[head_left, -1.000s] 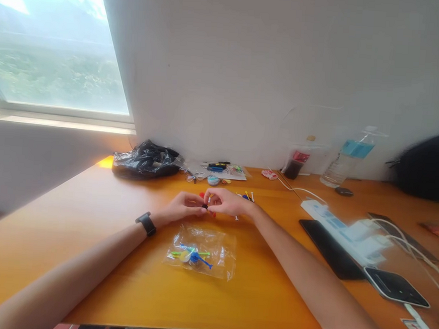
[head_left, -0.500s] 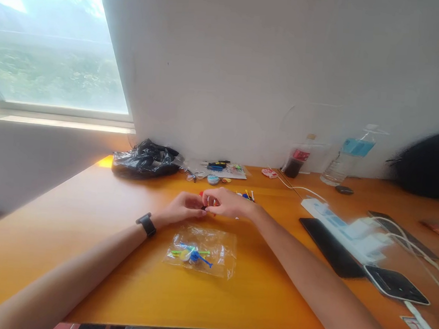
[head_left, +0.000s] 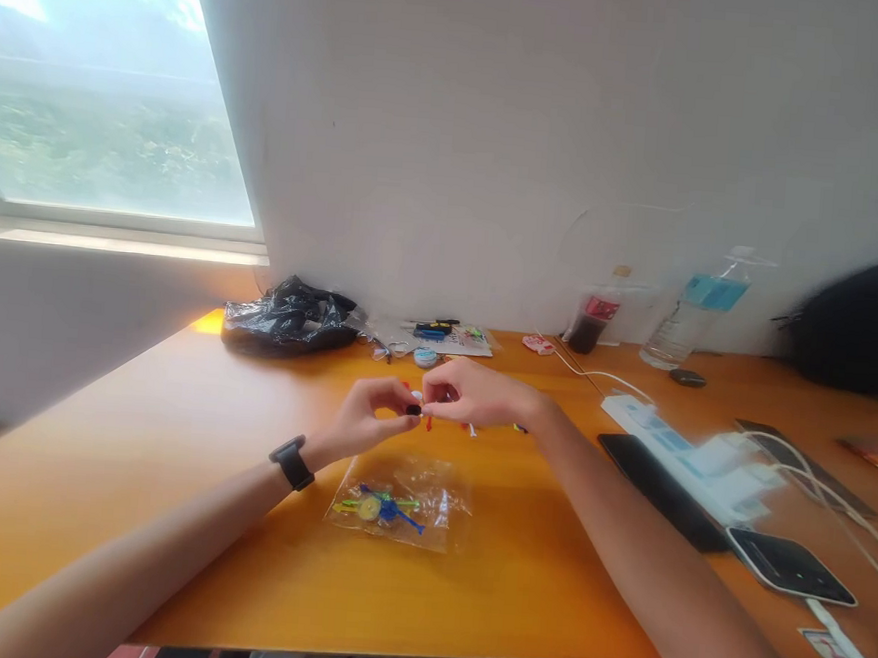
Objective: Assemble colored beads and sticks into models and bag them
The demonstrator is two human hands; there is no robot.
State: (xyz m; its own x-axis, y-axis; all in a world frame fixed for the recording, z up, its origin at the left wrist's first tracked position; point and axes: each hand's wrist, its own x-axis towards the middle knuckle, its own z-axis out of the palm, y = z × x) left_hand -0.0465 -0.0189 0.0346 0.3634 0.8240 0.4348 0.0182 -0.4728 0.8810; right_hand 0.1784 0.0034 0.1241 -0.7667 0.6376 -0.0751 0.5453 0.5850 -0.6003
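My left hand (head_left: 369, 414), a black watch on its wrist, pinches a small black piece (head_left: 413, 409) between thumb and fingertips. My right hand (head_left: 476, 394) is closed in a pinch right beside it, its fingertips meeting the left ones; what it holds is too small and hidden to name. Small red pieces (head_left: 428, 424) and a white piece (head_left: 472, 431) show under and behind the right hand, partly covered. Nearer to me, a clear plastic bag (head_left: 437, 484) lies flat with blue parts (head_left: 390, 510), green parts and a round yellow part (head_left: 369, 508) inside.
Along the wall are a black plastic bag (head_left: 289, 319), a sheet with tools (head_left: 475, 344), a round tin (head_left: 426, 357), a dark drink bottle (head_left: 592, 320) and a water bottle (head_left: 680, 321). At right, a white power strip (head_left: 650, 424), cables and a phone (head_left: 790, 566) cover the table.
Both hands have moved slightly, the right one up and to the right. The black piece in my left fingertips shows more plainly now, and the right hand covers more of the small parts behind.
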